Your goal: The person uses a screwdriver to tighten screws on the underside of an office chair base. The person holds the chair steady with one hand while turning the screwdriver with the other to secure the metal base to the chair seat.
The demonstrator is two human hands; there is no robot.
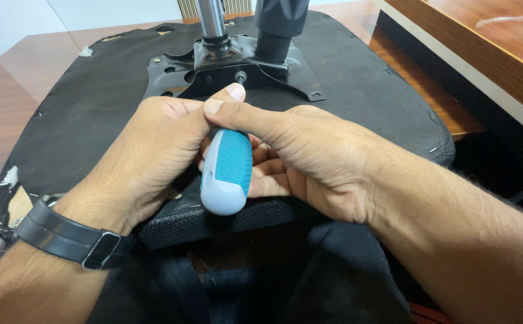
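A screwdriver with a teal and white handle (pixel 228 171) lies between both my hands, its shaft hidden under my fingers. My right hand (pixel 300 153) wraps the handle from the right, thumb across the top. My left hand (pixel 156 150) cups it from the left, thumb tip near a bolt on the black metal mounting plate (pixel 300 75). The plate is fixed to the underside of an upturned black chair seat (pixel 87 108) that rests toward my lap.
A chrome gas-lift column (pixel 212 21) and a black cylinder (pixel 279 24) rise from the plate. A brown wooden table (pixel 15 78) lies under the seat. A wooden ledge (pixel 483 42) runs along the right. A dark watch (pixel 69 237) sits on my left wrist.
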